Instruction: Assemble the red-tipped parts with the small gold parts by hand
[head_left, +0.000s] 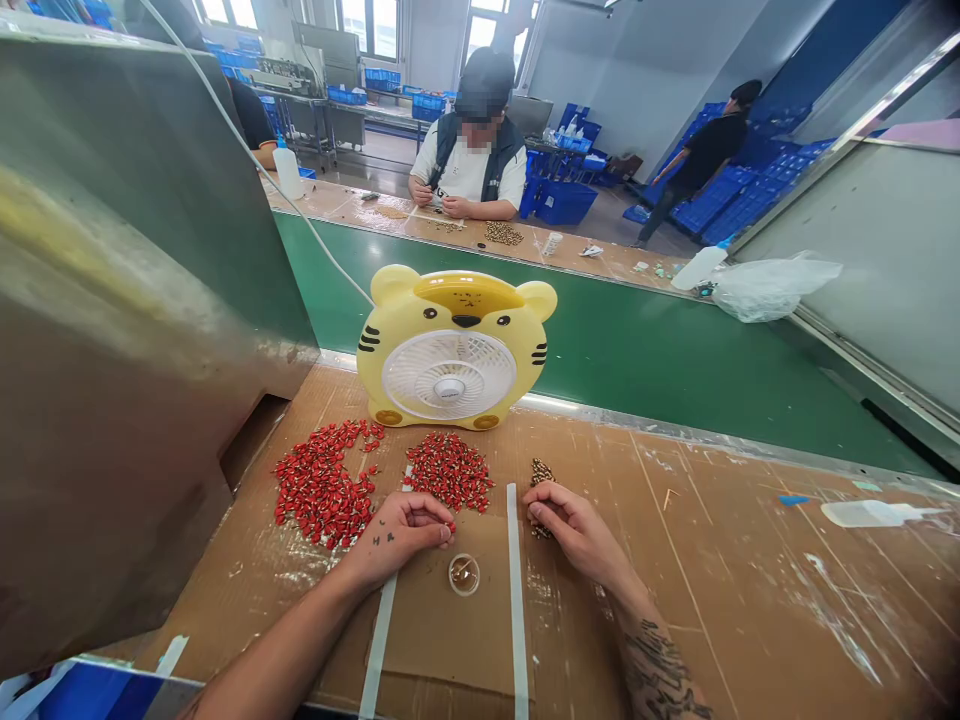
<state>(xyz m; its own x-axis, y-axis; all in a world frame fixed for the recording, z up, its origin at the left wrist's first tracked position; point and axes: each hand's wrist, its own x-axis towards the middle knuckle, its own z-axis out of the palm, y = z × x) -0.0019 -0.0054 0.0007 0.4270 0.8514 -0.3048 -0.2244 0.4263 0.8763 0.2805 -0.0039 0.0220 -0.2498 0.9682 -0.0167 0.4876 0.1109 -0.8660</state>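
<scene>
My left hand point(401, 532) rests on the cardboard work surface point(712, 580), fingers curled in a pinch at the near edge of the middle pile of small red pieces point(448, 470). A larger pile of red pieces point(322, 485) lies to its left. My right hand point(566, 520) is curled with its fingertips in a small heap of brass-coloured parts point(541, 473). What either pinch holds is too small to make out. A small round clear dish point(464, 574) sits between my hands.
A yellow tiger-shaped desk fan point(454, 345) stands behind the piles. A green conveyor belt point(660, 350) runs beyond it. A metal housing point(112, 330) fills the left. A clear squeeze bottle point(870, 513) lies at the right. A person point(472, 150) works opposite; another stands farther back.
</scene>
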